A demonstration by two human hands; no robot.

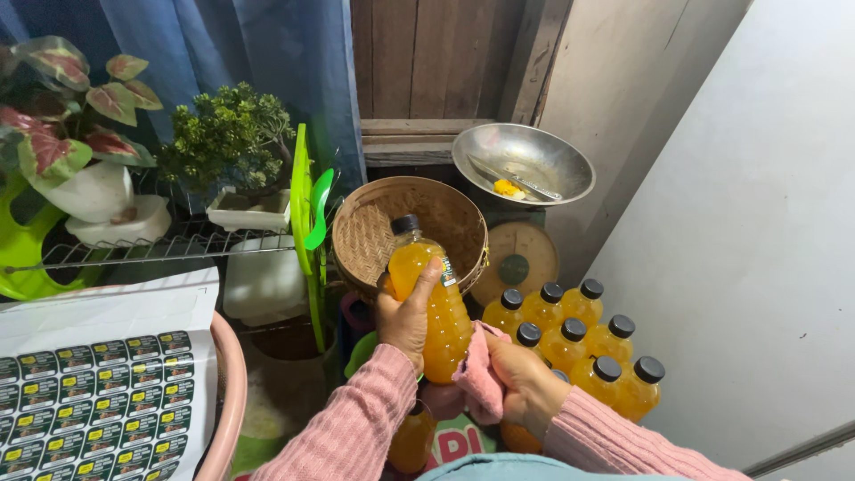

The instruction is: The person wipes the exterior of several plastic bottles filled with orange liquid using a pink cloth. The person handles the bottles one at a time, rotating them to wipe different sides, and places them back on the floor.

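The bottle of orange drink (434,307), black-capped, stands tilted in front of the woven basket (370,233). The left hand (405,319) wraps its side, thumb lying along the front, fingers closed round it. The right hand (525,381) is closed on a pink cloth (481,372) pressed against the bottle's lower part. Both forearms, in pink knit sleeves, rise from below. Just right, more filled bottles (579,343) stand clustered; behind them a metal bowl (524,160). A sheet of stickers (93,392) lies at the left.
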